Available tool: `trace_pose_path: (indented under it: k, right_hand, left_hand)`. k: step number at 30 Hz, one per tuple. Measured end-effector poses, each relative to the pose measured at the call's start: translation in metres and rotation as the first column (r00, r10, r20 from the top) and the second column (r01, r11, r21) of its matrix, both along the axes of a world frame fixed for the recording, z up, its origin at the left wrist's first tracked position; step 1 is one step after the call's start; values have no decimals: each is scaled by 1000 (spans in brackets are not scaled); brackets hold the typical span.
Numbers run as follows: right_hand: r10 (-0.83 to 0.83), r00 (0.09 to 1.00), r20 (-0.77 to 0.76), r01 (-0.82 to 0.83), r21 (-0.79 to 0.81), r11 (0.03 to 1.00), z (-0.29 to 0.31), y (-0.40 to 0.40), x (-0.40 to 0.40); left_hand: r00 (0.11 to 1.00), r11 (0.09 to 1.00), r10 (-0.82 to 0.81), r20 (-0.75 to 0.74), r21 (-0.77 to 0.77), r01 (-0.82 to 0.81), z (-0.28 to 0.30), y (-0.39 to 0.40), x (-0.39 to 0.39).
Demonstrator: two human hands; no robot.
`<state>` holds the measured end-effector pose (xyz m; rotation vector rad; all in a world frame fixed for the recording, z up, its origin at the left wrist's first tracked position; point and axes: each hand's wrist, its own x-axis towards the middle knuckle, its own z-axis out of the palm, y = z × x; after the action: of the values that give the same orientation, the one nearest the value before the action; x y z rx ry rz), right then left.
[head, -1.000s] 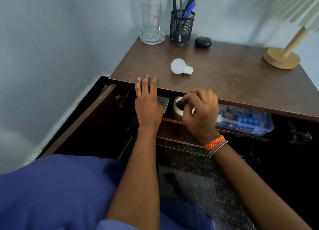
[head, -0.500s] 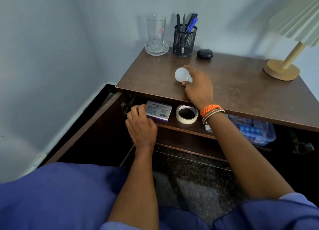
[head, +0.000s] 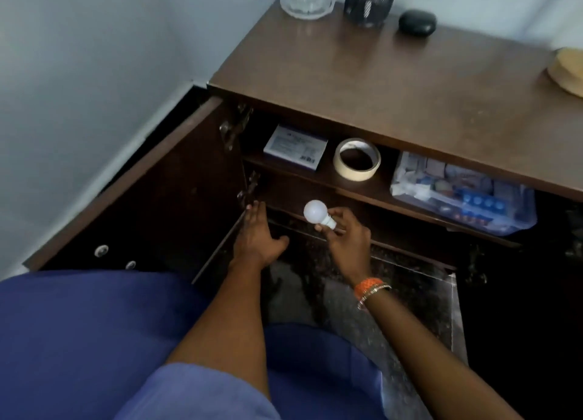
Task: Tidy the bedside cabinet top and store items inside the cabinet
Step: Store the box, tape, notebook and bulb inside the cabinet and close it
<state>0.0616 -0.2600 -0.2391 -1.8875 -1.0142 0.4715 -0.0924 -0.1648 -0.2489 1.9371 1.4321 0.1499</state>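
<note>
Storing step: the right hand [head: 345, 241] pinches the light bulb [head: 316, 213] by its base; the left hand [head: 258, 235], fingers straight, apparently rests against the cabinet edge. Next: set bulb at 12 o'clock, beside the tape roll [head: 357, 159].

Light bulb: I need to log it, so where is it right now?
In the head view, the light bulb is pinched in the right hand, in front of the open cabinet, below the shelf's masking tape roll and right of the left hand.
</note>
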Motion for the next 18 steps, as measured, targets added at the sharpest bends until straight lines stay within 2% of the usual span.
trace_pose_path:
  k: [4,7,12,18]
  right_hand:
    - [-92,995,-26,86,-160,983,-57,32,-2]
    - [-117,993,-10,111,-248,962,-82,65,-6]
    - [-198,973,121,231,-400,887,-103,115,-8]
    - [-359,930,76,351,-463,814,-124,139,-16]
  left_hand:
    - [996,1000,-18,-91,5,19,-17,3,-12]
    - [996,1000,-2,-85,18,4,-23,10,-21]
    - [996,996,66,-61,62,-62,-36,11,-26]
    - [996,996,86,-20,-5,-86,-51,12,-20]
